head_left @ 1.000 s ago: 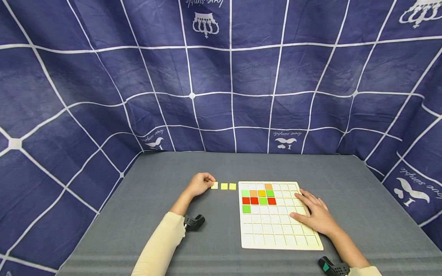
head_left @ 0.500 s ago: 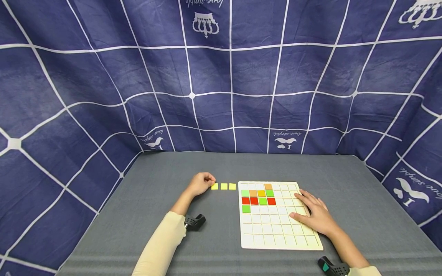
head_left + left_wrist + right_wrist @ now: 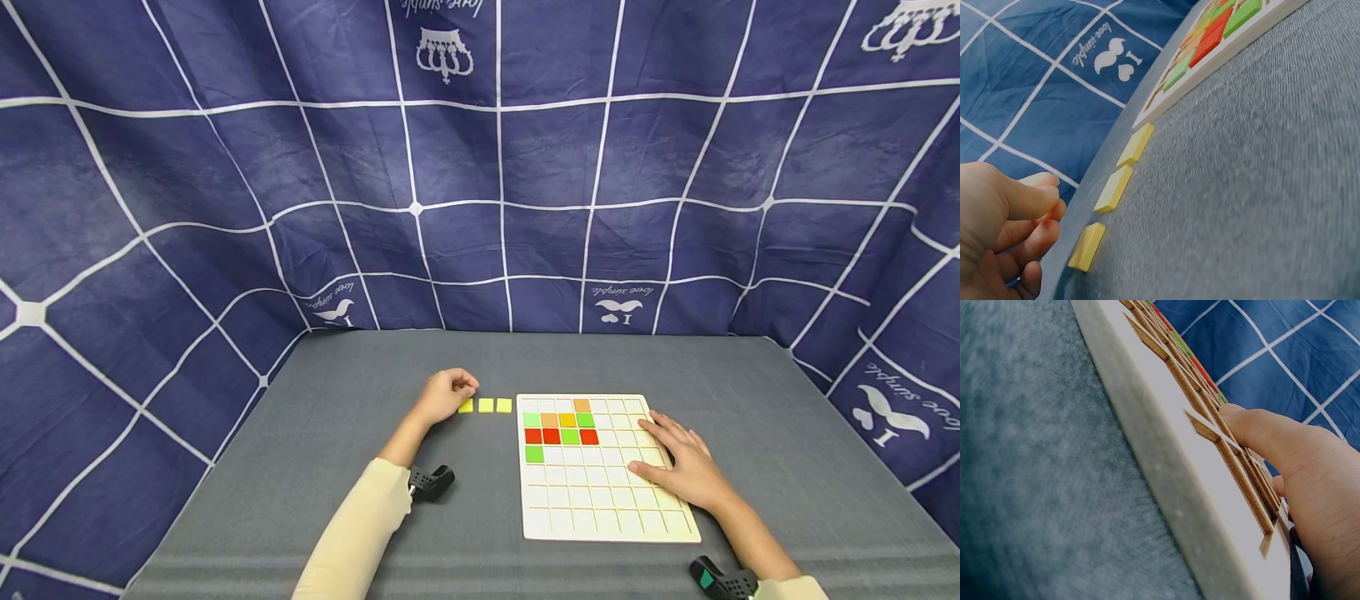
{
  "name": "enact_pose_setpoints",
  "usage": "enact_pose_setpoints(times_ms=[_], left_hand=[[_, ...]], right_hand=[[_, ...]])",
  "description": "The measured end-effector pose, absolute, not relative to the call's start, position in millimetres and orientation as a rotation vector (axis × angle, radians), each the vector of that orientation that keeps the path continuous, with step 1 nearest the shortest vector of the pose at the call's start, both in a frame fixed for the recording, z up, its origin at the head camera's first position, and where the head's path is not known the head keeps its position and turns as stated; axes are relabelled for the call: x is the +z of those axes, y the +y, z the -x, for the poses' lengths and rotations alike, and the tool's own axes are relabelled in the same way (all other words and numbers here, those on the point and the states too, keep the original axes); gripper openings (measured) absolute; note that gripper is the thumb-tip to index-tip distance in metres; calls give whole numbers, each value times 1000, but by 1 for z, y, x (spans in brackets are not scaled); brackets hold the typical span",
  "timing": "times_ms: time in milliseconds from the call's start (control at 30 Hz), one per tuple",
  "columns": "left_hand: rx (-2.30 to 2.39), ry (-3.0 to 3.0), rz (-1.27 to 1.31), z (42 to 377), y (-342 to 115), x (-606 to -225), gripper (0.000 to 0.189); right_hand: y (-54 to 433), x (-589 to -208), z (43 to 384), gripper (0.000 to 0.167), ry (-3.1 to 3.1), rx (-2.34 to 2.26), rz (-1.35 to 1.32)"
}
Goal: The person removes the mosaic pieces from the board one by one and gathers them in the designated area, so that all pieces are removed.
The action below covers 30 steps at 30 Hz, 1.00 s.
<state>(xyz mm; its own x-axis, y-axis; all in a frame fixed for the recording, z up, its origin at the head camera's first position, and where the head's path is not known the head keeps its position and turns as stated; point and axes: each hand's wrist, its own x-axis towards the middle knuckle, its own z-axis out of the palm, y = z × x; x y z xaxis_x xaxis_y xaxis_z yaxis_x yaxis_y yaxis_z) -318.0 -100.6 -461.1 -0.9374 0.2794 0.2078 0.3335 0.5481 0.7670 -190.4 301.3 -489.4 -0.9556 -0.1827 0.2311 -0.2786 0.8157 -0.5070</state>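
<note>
In the head view my left hand (image 3: 447, 394) hovers close by three small square yellow tiles (image 3: 486, 406) in a row on the table. Its fingers curl in toward the thumb, and nothing shows between them. The left wrist view has that hand (image 3: 1007, 225) beside the nearest yellow tile (image 3: 1087, 247), apart from it. My right hand (image 3: 686, 467) lies with spread fingers on the right side of a pale gridded board (image 3: 600, 525). From the right wrist, the thumb of this hand (image 3: 1316, 481) rests on the raised grid bars.
The board's upper left cells hold several coloured tiles, among them a red tile (image 3: 551, 436), a green tile (image 3: 534, 454) and an orange tile (image 3: 582, 406). A grey cloth (image 3: 360, 375) covers the table. A blue curtain (image 3: 547, 158) hangs behind.
The leftmost tile looked pale a second ago and now looks yellow. My left hand has come off it, rising slightly and shifting right. The right hand stays put.
</note>
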Motion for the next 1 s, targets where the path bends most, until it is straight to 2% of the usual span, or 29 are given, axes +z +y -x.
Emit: enact_pose_setpoints(times_ms=[1000], left_hand=[[-1392, -2694, 663, 315, -64, -457, 5]], right_hand=[[300, -492, 190, 78, -2829, 843, -363]])
